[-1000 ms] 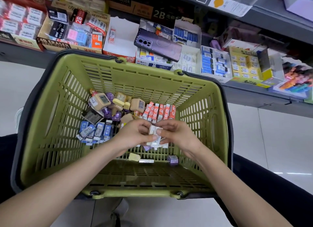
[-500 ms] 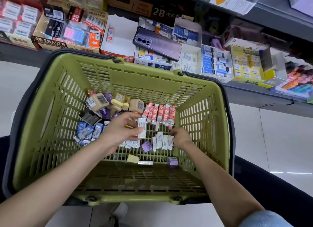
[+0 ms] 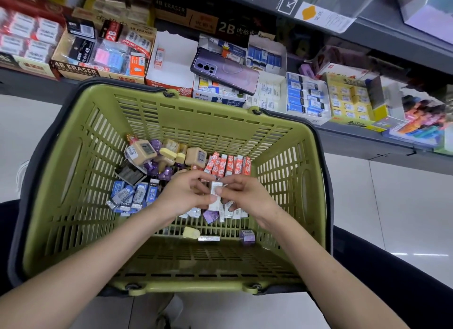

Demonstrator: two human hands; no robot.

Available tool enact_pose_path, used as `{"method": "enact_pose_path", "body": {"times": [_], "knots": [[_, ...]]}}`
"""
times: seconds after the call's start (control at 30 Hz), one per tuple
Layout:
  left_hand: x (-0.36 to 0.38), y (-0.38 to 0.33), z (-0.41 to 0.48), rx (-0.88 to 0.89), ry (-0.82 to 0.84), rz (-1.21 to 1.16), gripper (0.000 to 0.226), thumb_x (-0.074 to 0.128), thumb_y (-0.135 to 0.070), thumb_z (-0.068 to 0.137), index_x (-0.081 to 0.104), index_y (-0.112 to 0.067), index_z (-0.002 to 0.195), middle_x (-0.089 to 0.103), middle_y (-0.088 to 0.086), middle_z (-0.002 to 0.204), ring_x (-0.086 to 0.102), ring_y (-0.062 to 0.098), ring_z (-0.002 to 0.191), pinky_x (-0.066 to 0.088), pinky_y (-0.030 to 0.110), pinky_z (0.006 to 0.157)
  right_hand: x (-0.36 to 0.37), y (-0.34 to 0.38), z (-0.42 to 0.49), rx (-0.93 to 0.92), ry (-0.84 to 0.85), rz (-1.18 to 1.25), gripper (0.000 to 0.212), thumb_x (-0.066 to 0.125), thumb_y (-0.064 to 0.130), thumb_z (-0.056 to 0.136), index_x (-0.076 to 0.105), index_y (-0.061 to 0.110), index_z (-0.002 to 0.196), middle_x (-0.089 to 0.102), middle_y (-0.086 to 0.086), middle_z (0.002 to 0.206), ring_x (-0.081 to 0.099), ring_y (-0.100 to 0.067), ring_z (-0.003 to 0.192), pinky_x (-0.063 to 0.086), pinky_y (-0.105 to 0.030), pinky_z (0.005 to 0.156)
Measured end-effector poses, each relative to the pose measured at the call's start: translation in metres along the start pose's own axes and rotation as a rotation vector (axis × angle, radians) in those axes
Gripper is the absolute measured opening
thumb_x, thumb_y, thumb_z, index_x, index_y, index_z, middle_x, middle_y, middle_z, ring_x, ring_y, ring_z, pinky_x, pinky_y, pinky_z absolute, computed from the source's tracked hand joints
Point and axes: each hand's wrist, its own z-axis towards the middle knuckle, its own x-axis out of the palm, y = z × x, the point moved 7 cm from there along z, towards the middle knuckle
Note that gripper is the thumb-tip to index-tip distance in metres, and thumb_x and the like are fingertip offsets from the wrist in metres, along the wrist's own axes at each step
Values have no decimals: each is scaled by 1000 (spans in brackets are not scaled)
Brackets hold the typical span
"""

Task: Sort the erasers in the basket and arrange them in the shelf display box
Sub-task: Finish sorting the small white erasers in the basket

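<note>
While the sorting step is in hand, all work sits inside the basket [image 3: 196, 122], read here left to right across its floor. At 9 o'clock lie the blue erasers [image 3: 132, 193], about seven, though some overlap. At 11 o'clock are the beige erasers [image 3: 144, 152]: two large labelled blocks, plus smaller pieces too jumbled to count.

At centre the left hand [image 3: 183, 193] and right hand [image 3: 247, 196] meet on one white eraser [image 3: 215, 192]. Each pinches it between thumb and fingertips, holding it upright just above the white pile [image 3: 235, 212], which is partly hidden and not countable.

At 1 o'clock stand the red erasers [image 3: 228, 165], roughly seven in a row. At 6 o'clock lie three strays: one yellow eraser [image 3: 191, 232], one flat strip [image 3: 208, 238] and one purple eraser [image 3: 247, 235].

Judgement: grouping is well advanced and shelving is not yet begun. The next move calls for one hand to let go and the piece to join its own kind. After that, a squared stack goes to the display box [image 3: 171, 66] at 12 o'clock beyond the rim, where one eraser shows
</note>
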Motion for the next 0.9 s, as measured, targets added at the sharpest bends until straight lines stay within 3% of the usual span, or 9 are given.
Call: {"method": "enact_pose_path", "body": {"times": [0.1,0.2,0.33,0.5,0.6,0.7,0.8,0.9], "knots": [[-1,-2,1,89,-16,199,34,76,-10,76,60,-26,102,66,4,90,65,13,83,48,12,68,-10,-4,5,13,-67,-55,18,66,7,86,64,8,103,66,-1,83,57,-8,62,45,-20,51],[-24,-1,1,194,-164,594,34,73,-21,80,63,-23,112,63,0,107,59,15,99,47,27,82,-49,-25,17,105,-229,-295,27,61,7,88,60,4,115,67,-7,99,60,-11,65,50,-20,55],[-44,10,1,175,-224,870,40,69,-31,83,60,-25,121,54,8,124,48,29,117,39,36,92,-65,-73,42,281,-240,-691,20,58,3,88,65,5,108,69,-10,91,69,-22,76,58,-39,72],[-46,28,8,80,-140,954,43,65,-33,86,54,-30,128,48,8,134,40,30,125,36,40,101,-57,-96,65,326,-257,-717,34,50,-7,88,60,6,118,63,-13,114,68,-23,86,58,-35,75],[-47,37,10,52,-107,921,45,66,-29,86,53,-28,129,51,6,131,44,27,122,38,37,99,-54,-99,66,321,-246,-756,30,52,-3,89,61,5,117,64,-13,113,66,-24,88,58,-37,77],[-49,37,11,54,-96,879,46,68,-29,84,54,-28,128,52,6,129,44,26,122,39,37,99,-47,-77,54,171,-275,-902,21,55,8,91,67,10,108,68,-6,107,66,-19,90,57,-31,78],[-55,32,6,64,-89,849,47,69,-30,83,55,-30,127,50,4,134,42,24,126,37,37,102,-6,-75,35,118,61,-750,17,60,18,91,71,11,102,69,-2,105,66,-13,89,55,-28,83],[-63,20,-10,106,-86,867,44,68,-31,84,56,-29,125,49,2,135,44,21,125,38,34,100,34,-99,21,168,340,-732,33,57,21,93,59,11,125,58,-5,128,55,-19,115,43,-30,101]]}}
